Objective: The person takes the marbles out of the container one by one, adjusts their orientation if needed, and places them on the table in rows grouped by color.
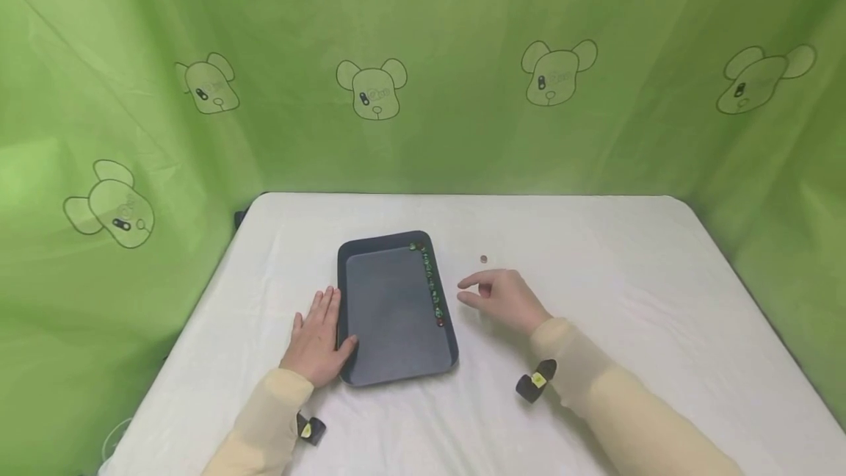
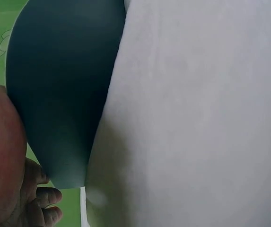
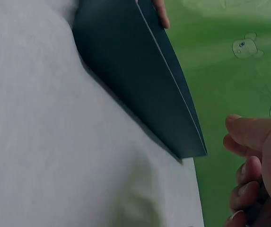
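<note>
A dark grey rectangular tray (image 1: 390,322) lies on the white-covered table. Along the inside of its right wall runs a row of small shiny green pieces (image 1: 430,281), with a reddish one (image 1: 440,322) at the near end. My left hand (image 1: 316,347) rests against the tray's left side, fingers straight and thumb over the rim. Just right of the tray hovers my right hand (image 1: 505,301), thumb and index finger apart with nothing between them. In the right wrist view its other fingers (image 3: 246,191) are loosely bent. The tray's outer wall (image 2: 69,85) fills part of the left wrist view.
One small brownish round piece (image 1: 484,259) sits on the white cloth (image 1: 595,255), beyond my right hand. Green curtains (image 1: 456,145) with bear-head drawings stand behind the table and at both sides.
</note>
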{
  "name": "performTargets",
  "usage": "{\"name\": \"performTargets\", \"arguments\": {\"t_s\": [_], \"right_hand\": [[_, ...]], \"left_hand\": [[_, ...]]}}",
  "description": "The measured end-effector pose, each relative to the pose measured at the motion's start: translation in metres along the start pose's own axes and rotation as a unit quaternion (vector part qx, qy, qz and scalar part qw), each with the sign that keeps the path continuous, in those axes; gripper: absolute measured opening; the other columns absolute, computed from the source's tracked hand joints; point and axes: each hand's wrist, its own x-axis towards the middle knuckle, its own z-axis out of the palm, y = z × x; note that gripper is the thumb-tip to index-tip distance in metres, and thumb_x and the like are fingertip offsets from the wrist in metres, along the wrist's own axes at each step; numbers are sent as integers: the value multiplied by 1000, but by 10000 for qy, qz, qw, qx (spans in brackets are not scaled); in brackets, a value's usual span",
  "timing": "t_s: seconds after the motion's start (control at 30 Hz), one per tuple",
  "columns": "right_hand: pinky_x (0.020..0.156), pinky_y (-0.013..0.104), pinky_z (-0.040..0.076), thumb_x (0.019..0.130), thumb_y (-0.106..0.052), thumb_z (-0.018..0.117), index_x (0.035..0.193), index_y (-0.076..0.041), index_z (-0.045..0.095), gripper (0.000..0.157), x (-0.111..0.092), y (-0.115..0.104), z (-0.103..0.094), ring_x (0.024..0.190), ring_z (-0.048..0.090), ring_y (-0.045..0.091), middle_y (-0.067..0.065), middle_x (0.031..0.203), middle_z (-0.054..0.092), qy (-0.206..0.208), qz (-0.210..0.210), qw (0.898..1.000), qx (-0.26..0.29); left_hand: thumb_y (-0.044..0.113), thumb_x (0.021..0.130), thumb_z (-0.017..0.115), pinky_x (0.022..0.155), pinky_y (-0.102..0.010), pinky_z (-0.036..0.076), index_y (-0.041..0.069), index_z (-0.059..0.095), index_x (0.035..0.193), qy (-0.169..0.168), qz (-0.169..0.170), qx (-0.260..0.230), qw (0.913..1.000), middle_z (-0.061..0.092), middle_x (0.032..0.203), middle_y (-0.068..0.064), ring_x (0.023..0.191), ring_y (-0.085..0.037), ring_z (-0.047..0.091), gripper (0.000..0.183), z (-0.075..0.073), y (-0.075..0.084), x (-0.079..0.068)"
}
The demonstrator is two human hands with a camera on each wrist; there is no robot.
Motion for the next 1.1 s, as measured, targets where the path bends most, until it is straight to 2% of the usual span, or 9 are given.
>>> {"name": "performTargets", "arguments": {"t_s": [0.2, 0.47, 0.6, 0.83, 1.1], "right_hand": [[50, 23, 40, 83, -30, 76, 99, -20, 76, 18, -1, -8, 12, 52, 43, 7, -9, 56, 48, -142, -238, 9996, 10], [48, 23, 36, 83, -31, 76, 97, -19, 78, 19, -2, -15, 21, 51, 40, 6, -8, 54, 46, -281, -287, 9992, -25], [49, 24, 36, 83, -31, 76, 97, -21, 78, 17, -4, -19, 25, 54, 41, 7, -7, 61, 50, -370, -219, 9990, -120], [57, 26, 43, 81, -31, 77, 94, -25, 77, 14, -5, -22, 33, 62, 48, 7, -11, 84, 65, -457, -176, 9978, -440], [48, 24, 41, 82, -33, 77, 96, -23, 76, 17, -5, -24, 41, 51, 47, 5, -14, 68, 58, -572, -196, 9921, -1096]], "left_hand": [[39, 91, 61, 110, -66, 16, -1, 18, 152, -25, -3, -34, 10000, 17, 158, -18, 146, -34, 12, 85, -2, 1, 0], [39, 91, 60, 111, -65, 15, 0, 17, 152, -46, -24, -52, 10000, 16, 158, -18, 146, -34, 11, 84, -1, 0, 0], [39, 91, 60, 112, -64, 15, -1, 16, 153, -93, -52, -63, 9999, 16, 158, -18, 146, -34, 11, 85, -2, 0, 0], [40, 91, 61, 112, -64, 14, -1, 15, 152, -143, -63, -62, 9999, 15, 158, -18, 146, -35, 11, 87, -4, 0, 0], [39, 91, 61, 111, -65, 15, 0, 16, 153, -115, -57, -161, 9998, 17, 158, -18, 145, -35, 12, 86, -4, 0, 0]]}}
